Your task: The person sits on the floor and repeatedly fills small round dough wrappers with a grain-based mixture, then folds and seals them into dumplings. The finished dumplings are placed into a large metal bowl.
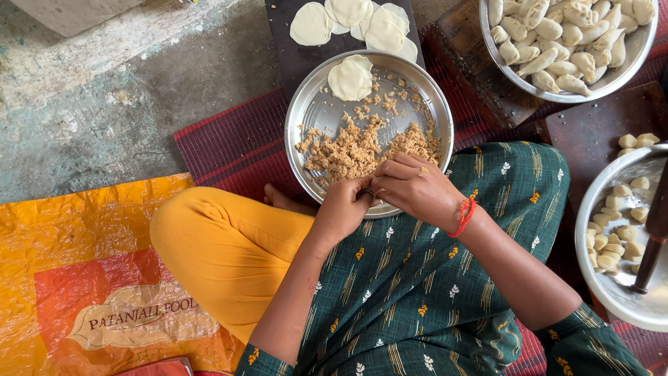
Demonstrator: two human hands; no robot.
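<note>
Bare grey concrete floor [104, 90], rough and stained. Spread over it, a dark red woven mat [229, 146]; beside that, at lower left, a crinkled orange and yellow plastic sack [76, 230], flattened. On the mat: a round shallow steel plate [313, 115], a dark rectangular board [292, 59], a brown wooden board [473, 63] under a wide steel bowl [643, 49], another steel bowl [591, 230] at right.

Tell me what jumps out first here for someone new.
The two hands, left hand and right hand, meet at the near rim of a steel plate holding crumbly brown filling. Top right, a steel bowl is heaped with folded dumplings; flat dough rounds lie beyond the plate.
</note>
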